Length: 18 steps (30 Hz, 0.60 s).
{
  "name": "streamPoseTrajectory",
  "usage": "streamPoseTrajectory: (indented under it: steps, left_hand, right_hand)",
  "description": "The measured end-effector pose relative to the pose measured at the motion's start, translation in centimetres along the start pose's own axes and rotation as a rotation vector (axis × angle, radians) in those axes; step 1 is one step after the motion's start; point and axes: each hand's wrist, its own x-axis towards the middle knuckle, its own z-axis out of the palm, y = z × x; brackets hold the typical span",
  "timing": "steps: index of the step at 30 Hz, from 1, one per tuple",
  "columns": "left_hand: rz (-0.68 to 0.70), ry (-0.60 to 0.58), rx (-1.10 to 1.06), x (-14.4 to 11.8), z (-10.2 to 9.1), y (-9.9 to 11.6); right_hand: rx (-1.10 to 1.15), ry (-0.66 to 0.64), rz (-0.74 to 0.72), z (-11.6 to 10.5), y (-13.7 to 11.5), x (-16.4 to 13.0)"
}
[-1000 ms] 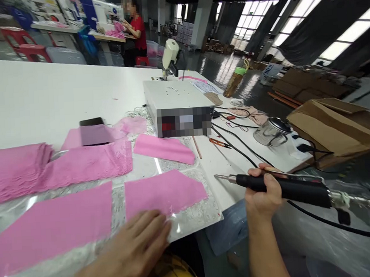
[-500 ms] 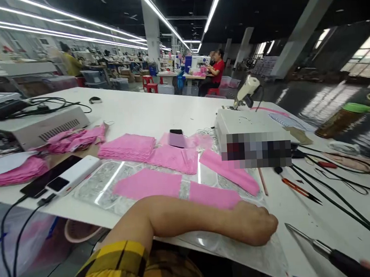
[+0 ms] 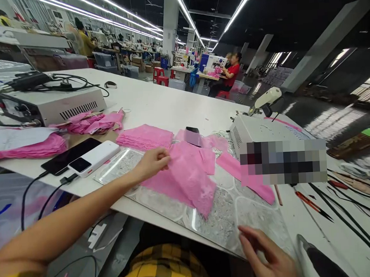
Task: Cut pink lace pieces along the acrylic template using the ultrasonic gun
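My left hand (image 3: pixel 153 164) is closed in a pinch on the upper left edge of a thin pink fabric piece (image 3: pixel 194 175). This piece hangs slanted and wrinkled over the scratched clear sheet (image 3: pixel 221 211), covering part of another pink piece below it. At the sheet's lower right, my right hand (image 3: pixel 265 254) has its thumb and fingers apart, with nothing between them. Just right of it lies a black-handled tool (image 3: pixel 323 257) with a narrow tip, like a soldering iron. A folded pink strip (image 3: pixel 246 178) rests on the sheet's right side.
A pink fabric stack (image 3: pixel 144 137) and a dark phone (image 3: pixel 193 134) sit behind the sheet. To the left are a white power bank (image 3: pixel 96 157) and a vented box (image 3: pixel 68 105). Orange thread snips (image 3: pixel 314 206) and cables lie right. Someone in red (image 3: pixel 233 76) sits at a distant machine.
My left hand has swung from the sheet's right side to the left and now pinches a pink piece. My right hand has come into fuller view, off the black-handled tool. The view has turned left.
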Motion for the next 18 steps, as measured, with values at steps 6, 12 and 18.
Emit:
streamPoseTrajectory:
  steps: [6, 12, 18]
  left_hand:
    - [-0.064, 0.164, 0.162, -5.7, -2.6, -4.4]
    - [0.015, 0.183, 0.288, -6.8, -2.0, -5.8]
    - [0.086, 0.207, 0.371, -7.0, -1.4, -6.4]
  right_hand:
    - [-0.03, -0.322, -0.331, 5.3, -4.1, 5.4]
    - [-0.24, -0.306, -0.132, 7.6, -3.0, 8.9]
    - [-0.313, -0.331, -0.076, 8.9, -2.1, 12.1]
